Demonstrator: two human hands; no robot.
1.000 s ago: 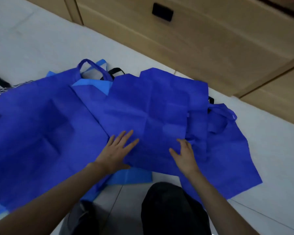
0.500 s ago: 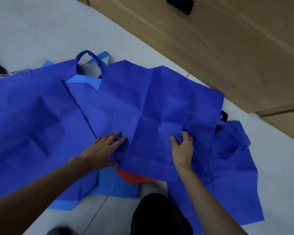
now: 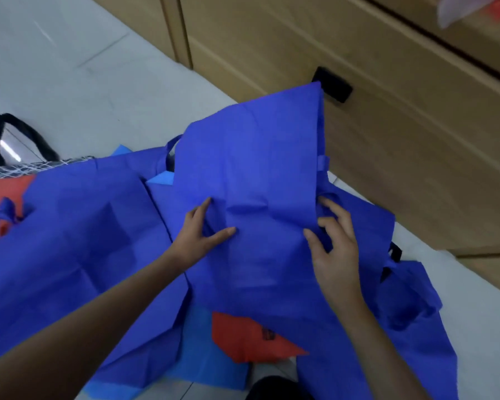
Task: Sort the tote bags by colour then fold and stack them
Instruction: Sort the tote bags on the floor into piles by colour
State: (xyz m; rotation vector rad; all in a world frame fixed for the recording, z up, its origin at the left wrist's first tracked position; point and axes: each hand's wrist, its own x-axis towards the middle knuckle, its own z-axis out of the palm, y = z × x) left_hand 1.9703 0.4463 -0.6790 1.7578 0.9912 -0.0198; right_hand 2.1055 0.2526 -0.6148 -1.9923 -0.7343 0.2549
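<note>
Left hand (image 3: 198,236), right hand (image 3: 337,249) — both grip the blue tote bag (image 3: 251,157).

On my feed the floor (image 3: 98,82) is pale grey tile, glossy enough to throw back streaks of light at the far left. A thin grout line (image 3: 101,50) slants across it. Along the floor's far edge stands a light wooden drawer unit (image 3: 401,168). One drawer front carries a black rectangular handle (image 3: 334,85), and a dark gap (image 3: 445,44) separates it from the front above. An upright wooden post (image 3: 176,33) bounds the drawers on the left.
</note>
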